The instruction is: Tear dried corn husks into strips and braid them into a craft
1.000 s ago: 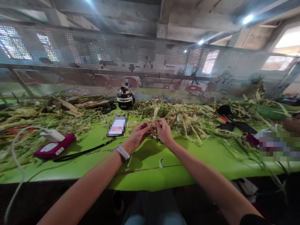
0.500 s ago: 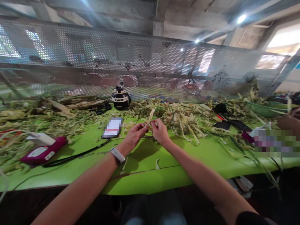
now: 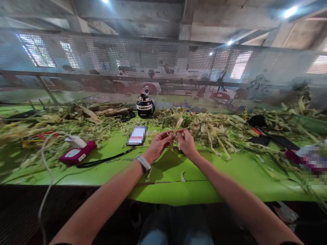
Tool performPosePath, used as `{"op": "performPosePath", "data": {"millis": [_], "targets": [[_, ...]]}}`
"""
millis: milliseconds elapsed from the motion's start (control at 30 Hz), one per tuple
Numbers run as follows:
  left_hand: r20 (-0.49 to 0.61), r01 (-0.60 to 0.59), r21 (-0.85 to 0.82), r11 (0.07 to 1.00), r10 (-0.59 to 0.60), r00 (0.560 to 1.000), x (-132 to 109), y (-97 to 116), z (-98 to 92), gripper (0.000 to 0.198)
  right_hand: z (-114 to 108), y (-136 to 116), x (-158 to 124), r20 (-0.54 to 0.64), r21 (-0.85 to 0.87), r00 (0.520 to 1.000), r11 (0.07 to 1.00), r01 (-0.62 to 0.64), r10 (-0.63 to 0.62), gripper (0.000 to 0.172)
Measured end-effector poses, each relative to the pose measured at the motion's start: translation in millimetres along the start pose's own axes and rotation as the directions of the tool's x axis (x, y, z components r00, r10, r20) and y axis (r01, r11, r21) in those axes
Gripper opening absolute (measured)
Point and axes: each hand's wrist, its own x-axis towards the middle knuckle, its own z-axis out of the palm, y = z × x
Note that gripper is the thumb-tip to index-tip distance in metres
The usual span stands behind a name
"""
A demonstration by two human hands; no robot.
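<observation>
Both my hands meet over the green table (image 3: 168, 194), a little above its surface. My left hand (image 3: 159, 146), with a pale-banded watch (image 3: 143, 163) at the wrist, pinches a pale yellow strip of dried husk (image 3: 178, 125). From the other side my right hand (image 3: 187, 142) has its fingers closed on the same strip, close to the left fingertips. One end of the husk stands up above the fingers, and a piece hangs below them. The exact fingertip grip is partly hidden. Just right of my hands lies a tangled pile of husk strips (image 3: 212, 132).
A phone (image 3: 137, 135) with a black strap lies left of my hands. Farther left is a magenta power bank (image 3: 78, 153) with a white plug and cable. A black jug (image 3: 144, 107) stands behind, before a perforated metal screen (image 3: 168, 64). A green basket (image 3: 310, 123) is at right.
The view has swung left, so everything sits farther right in the picture. My hands stay together on the husk strip, with a piece now hanging below them. The other person's hand at right is gone from view.
</observation>
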Motion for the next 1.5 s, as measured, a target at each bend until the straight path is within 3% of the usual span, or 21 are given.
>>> {"op": "performPosePath", "data": {"millis": [167, 500, 800, 933, 1167, 1500], "targets": [[-0.046, -0.036, -0.015, 0.999, 0.035, 0.998, 5.2, 0.2, -2.4, 0.031, 0.1, 7.7, 1.5, 0.027, 0.020, 1.000, 1.000, -0.013, 0.013, 0.024], [0.047, -0.042, 0.043, 0.998, 0.040, 0.998, 3.9, -3.0, -3.3, 0.025, 0.1, 11.9, 4.5, -0.007, 0.002, 1.000, 1.000, 0.022, -0.022, 0.020], [0.017, -0.061, 0.016, 0.998, 0.061, 0.998, 4.0, 0.5, -0.9, 0.017, -2.2, 8.3, 3.3, 0.023, -0.015, 1.000, 1.000, -0.002, 0.002, 0.019], [-0.034, -0.059, 0.036, 0.998, 0.060, 0.998, 2.5, 1.3, -1.2, 0.025, -4.7, 3.8, 0.7, 0.053, -0.068, 0.998, 0.997, 0.034, -0.030, 0.020], [-0.084, -0.103, 0.080, 0.991, 0.110, 0.990, 10.1, -4.5, -6.9, 0.022, -6.5, 1.8, -0.6, 0.097, -0.109, 0.989, 0.986, 0.125, -0.114, 0.020], [0.022, -0.182, 0.127, 0.975, 0.180, 0.983, 3.2, 1.5, 0.4, 0.027, -5.4, 4.5, 1.7, 0.044, -0.059, 0.998, 0.997, 0.043, -0.041, 0.020]]}}
